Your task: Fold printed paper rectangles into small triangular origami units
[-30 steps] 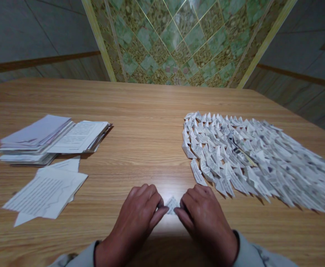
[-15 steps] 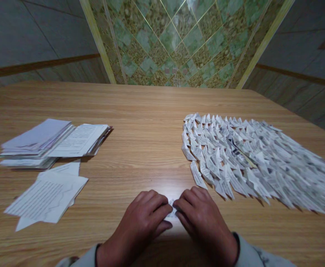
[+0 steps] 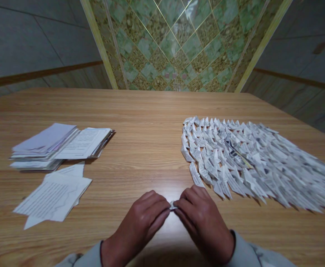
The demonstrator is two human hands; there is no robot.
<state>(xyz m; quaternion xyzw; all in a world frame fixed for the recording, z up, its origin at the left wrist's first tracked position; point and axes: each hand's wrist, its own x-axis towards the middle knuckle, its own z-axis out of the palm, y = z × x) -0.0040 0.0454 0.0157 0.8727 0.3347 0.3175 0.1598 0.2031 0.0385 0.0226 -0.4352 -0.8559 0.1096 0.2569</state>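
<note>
Between my two hands, near the front of the wooden table (image 3: 140, 155), is a small folded piece of paper (image 3: 172, 205). My left hand (image 3: 142, 218) pinches its left end between thumb and fingers. The other end is gripped by my right hand (image 3: 203, 218) in the same way. Fingers cover most of the paper, so its full shape is hidden. Just beyond my right hand lies a folded paper boat (image 3: 196, 175), at the near left corner of a large group of paper boats (image 3: 226, 148) made of printed paper.
On the left stand stacked papers (image 3: 44, 139) beside an open booklet or pile of printed sheets (image 3: 83, 144). Loose printed sheets (image 3: 53, 196) lie nearer, overlapping. Behind the table rises a green patterned tile wall (image 3: 173, 48), with grey walls at both sides.
My left thumb has closed up against the fingers, and the paper between my hands shows less and looks narrower. The view has shifted slightly.
</note>
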